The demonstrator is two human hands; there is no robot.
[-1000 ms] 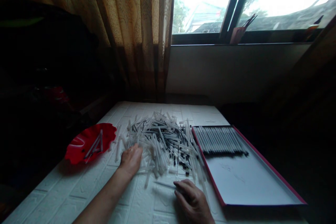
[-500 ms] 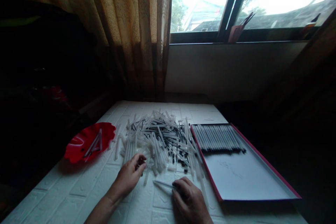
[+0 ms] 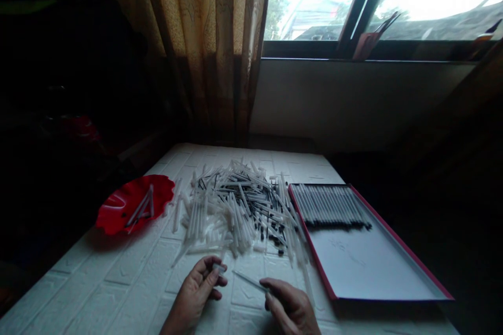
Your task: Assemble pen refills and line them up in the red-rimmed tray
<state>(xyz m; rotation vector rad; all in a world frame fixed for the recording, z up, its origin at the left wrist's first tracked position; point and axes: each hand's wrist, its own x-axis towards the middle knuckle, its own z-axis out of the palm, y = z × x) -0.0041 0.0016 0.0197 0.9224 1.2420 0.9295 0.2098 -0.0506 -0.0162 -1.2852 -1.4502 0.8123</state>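
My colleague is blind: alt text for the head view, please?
A left hand holds a small clear piece, a right hand a slim pen-like stick; beyond, pen parts lie heaped on a white table between a red bowl and a shallow tray.

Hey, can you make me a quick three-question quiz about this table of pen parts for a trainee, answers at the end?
1. What does the right hand hold? (a) a spoon (b) a thin pen (c) scissors
2. True or false: the red bowl stands to the left of the pile of parts.
3. Fill in the blank: in the tray, the row of pens has its ____ ends nearest the person.

Key: 1 b; 2 true; 3 black.
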